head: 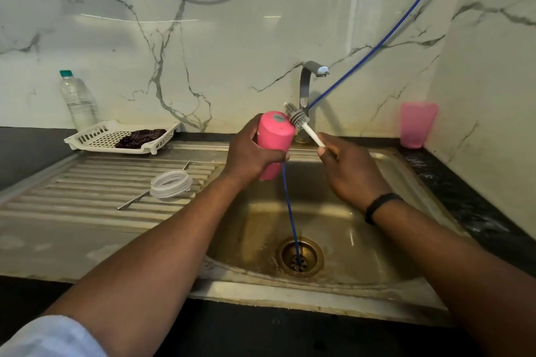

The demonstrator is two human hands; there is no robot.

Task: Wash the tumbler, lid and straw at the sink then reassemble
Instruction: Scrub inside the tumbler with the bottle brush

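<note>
Left hand (251,153) gripping pink tumbler (275,136), right hand (346,166) pinching bottle brush (301,123), blue hose (291,211) between, lid (171,183) on drainboard (87,197)

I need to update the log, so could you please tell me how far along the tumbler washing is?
Done: the tumbler is taken apart; the clear lid and metal straw lie on the draining board. In hand: the left hand grips the pink tumbler base-up over the sink, while the right hand holds a bottle brush against its base. Left: apparently lid, straw, reassembly.
</note>
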